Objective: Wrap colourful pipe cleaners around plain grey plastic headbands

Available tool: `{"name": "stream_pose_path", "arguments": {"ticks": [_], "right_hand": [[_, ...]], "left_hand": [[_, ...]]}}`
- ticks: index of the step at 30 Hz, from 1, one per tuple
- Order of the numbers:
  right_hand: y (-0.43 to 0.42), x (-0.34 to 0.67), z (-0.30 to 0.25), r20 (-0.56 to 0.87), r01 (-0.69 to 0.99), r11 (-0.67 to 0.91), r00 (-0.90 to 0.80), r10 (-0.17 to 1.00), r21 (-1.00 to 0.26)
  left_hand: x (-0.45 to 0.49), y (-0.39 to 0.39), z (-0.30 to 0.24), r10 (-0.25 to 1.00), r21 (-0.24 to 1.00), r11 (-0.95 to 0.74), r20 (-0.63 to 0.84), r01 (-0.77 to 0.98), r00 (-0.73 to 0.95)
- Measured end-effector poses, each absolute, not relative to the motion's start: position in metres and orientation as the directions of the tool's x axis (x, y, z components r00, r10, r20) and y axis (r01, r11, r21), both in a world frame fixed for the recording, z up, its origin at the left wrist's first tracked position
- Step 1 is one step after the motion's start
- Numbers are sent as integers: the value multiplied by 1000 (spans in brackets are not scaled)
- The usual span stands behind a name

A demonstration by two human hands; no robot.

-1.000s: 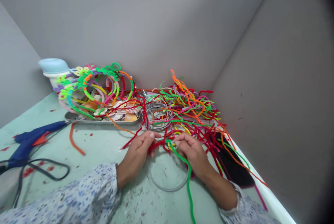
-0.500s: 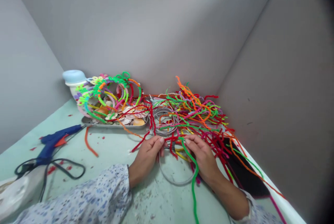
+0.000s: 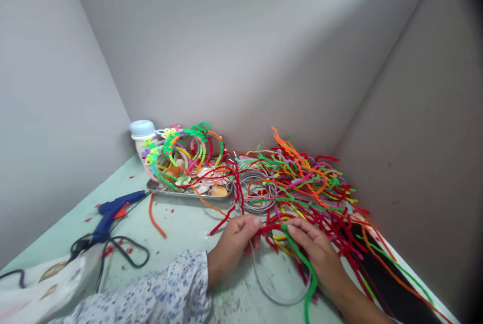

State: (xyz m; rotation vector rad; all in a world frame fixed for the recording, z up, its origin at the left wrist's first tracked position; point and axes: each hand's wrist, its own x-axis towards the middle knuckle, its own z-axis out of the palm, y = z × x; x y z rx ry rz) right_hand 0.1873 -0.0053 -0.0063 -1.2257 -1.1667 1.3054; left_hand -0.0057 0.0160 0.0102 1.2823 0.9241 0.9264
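Note:
A wire hoop [image 3: 279,304] hangs between my hands, its far side wrapped in red pipe cleaner [image 3: 269,229]. My left hand [image 3: 234,246] pinches the hoop at the left end of the red stretch. With thumb and fingers together, my right hand [image 3: 317,249] grips a green pipe cleaner [image 3: 310,284] where it meets the red wrapping. The green one's long loose end trails down past the hoop. Yellow-handled pliers [image 3: 285,248] lie behind the hoop, partly hidden by it and my hands.
A tangled heap of pipe cleaners [image 3: 302,173] lies beyond my hands, beside a wire coil [image 3: 260,190]. Further left, decorated hoops [image 3: 188,148] rest over a metal tray [image 3: 188,194] of shells, near a lidded bottle [image 3: 142,130]. A blue glue gun [image 3: 113,211] with its cord lies left.
The camera view has shifted, so the whole scene sits further right and lower. Both hands keep nearly the same hold on the hoop and green pipe cleaner.

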Motion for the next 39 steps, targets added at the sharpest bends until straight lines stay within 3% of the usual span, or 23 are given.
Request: {"name": "stream_pose_path", "arguments": {"ticks": [8, 14, 19, 24, 34, 39], "right_hand": [[-4, 188, -6, -112, -7, -113, -44, 993, -994], [-3, 189, -7, -128, -21, -129, -35, 991, -991], [-3, 189, -3, -83, 77, -77, -85, 993, -994], [-1, 189, -3, -20, 195, 10, -149, 989, -981], [-5, 186, 0, -163, 28, -162, -41, 986, -986], [-4, 186, 3, -152, 26, -151, -47, 987, -988]], "left_hand": [[-6, 20, 9, 929, 986, 143, -106, -81, 356], [-8, 21, 8, 882, 986, 140, -84, -88, 465], [-7, 21, 12, 870, 981, 134, -47, -143, 491], [-6, 21, 12, 841, 984, 161, -97, -74, 532], [-7, 25, 17, 850, 972, 232, -182, -40, 495], [-7, 28, 11, 857, 974, 221, -164, -60, 488]]}}
